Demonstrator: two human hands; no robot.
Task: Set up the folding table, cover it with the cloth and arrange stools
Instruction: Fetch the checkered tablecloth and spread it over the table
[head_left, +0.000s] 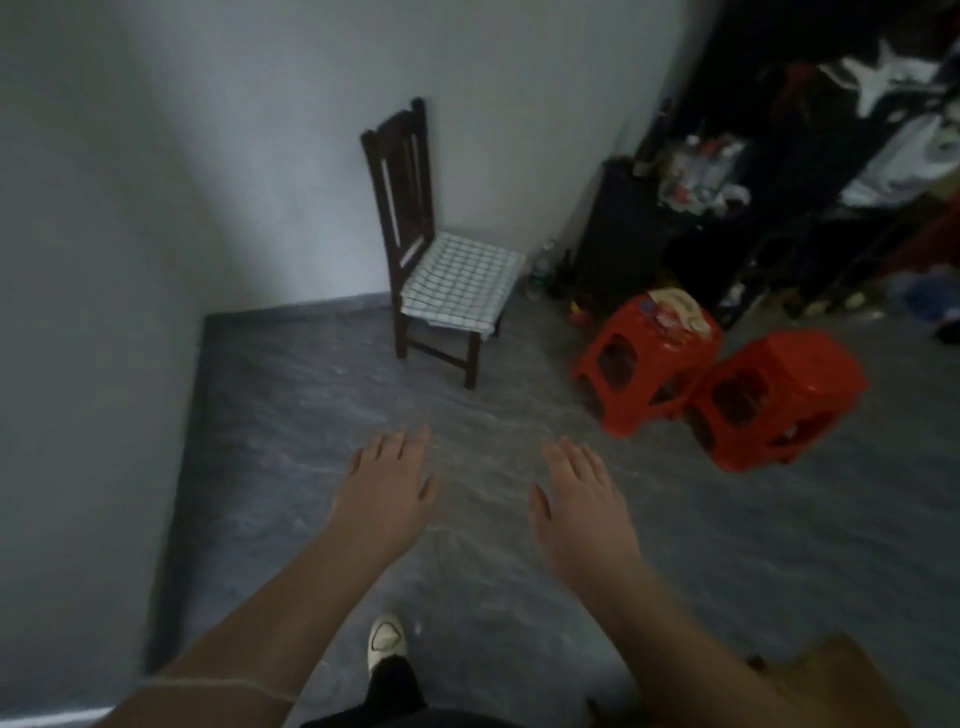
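A white checked cloth (457, 283) lies draped over the seat of a dark wooden chair (402, 176) against the far wall. Two red plastic stools stand on the floor to the right: the farther stool (644, 358) carries some small items on its top, the nearer stool (774, 400) has a bare top. My left hand (387, 480) and my right hand (582, 493) are stretched out in front of me, palms down, fingers straight, holding nothing, above the grey floor. No folding table is in view.
White walls close the left side and the back. A dark cabinet (623, 234) with clutter on top and a rack of clothes (883, 130) fill the right rear corner. My shoe (387, 642) shows on the grey floor (311, 415) below the hands.
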